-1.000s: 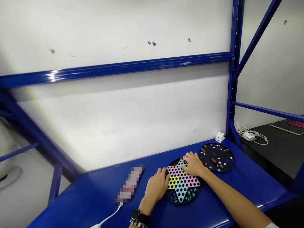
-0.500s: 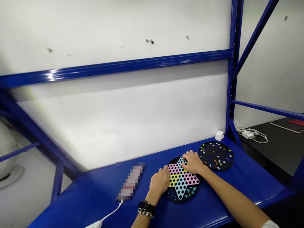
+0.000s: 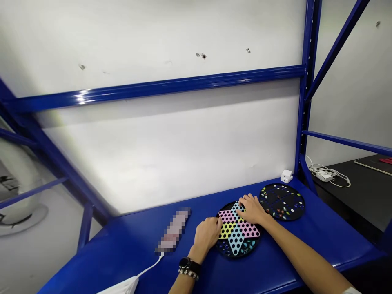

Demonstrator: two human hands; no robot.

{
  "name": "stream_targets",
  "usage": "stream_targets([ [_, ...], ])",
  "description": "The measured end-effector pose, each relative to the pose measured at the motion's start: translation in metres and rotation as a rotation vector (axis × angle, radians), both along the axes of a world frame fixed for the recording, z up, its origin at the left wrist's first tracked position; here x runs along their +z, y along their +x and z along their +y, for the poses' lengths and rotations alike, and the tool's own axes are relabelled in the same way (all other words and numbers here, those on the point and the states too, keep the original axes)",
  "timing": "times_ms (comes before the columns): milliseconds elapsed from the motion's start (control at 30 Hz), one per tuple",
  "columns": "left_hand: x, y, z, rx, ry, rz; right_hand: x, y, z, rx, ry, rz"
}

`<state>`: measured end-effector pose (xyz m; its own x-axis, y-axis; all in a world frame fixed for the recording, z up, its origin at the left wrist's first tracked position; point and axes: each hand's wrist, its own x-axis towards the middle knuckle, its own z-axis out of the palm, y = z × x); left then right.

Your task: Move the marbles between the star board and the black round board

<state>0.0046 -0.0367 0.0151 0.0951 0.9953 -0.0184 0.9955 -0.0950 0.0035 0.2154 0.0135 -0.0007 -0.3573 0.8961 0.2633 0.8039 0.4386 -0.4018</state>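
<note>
Head view, looking down on the blue shelf (image 3: pixel 275 269) in front of me. The star board (image 3: pixel 237 239), a round black disc with a coloured star of peg holes on top, lies flat on the shelf near its middle, between my two hands. Being round, the disc has no long side. The star gives it a direction: its two light-blue arms run on a line from me towards the wall, one tip pointing back at me and the other pointing away under my right hand. The pink arms lie to the far left and near right, and a yellow one points left.

My left hand (image 3: pixel 208 234) sits at the board's left rim, fingers curled in and touching the edge. I cannot tell whether they really clamp it. My watch (image 3: pixel 190 265) shows on that wrist. My right hand (image 3: pixel 252 209) lies palm down on the far part of the star, fingers loosely stretched and holding nothing.

A second black disc (image 3: pixel 281 201) with scattered coloured pegs lies just beside the board to the far right. A small white charger (image 3: pixel 286 176) stands by the upright. A blurred object (image 3: pixel 174 230) lies to my left, with a white cable (image 3: pixel 147 269) running from it.
</note>
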Motion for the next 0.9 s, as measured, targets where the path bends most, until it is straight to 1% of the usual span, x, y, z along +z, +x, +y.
stream_targets([
  [133,0.002,0.0,-0.001,0.042,0.008,-0.05,0.0,0.0,0.0,-0.005,-0.011,0.007],
  [267,0.005,-0.001,-0.001,0.117,-0.002,-0.119,0.0,-0.001,0.001,-0.005,-0.018,0.023],
  [333,0.007,-0.001,0.0,0.112,0.005,-0.108,0.0,-0.001,0.0,-0.008,-0.022,0.025],
  [433,0.009,-0.001,0.001,0.067,0.005,-0.053,0.001,-0.001,-0.001,-0.011,-0.024,0.026],
  [567,0.008,0.0,0.002,0.046,-0.002,-0.018,0.002,-0.001,-0.001,-0.004,-0.034,0.032],
  [733,0.003,-0.005,0.004,0.068,-0.008,-0.088,0.0,-0.002,0.0,-0.007,-0.026,0.032],
  [900,0.002,-0.01,0.006,0.137,0.008,-0.118,0.001,-0.001,0.001,-0.007,-0.037,0.061],
])
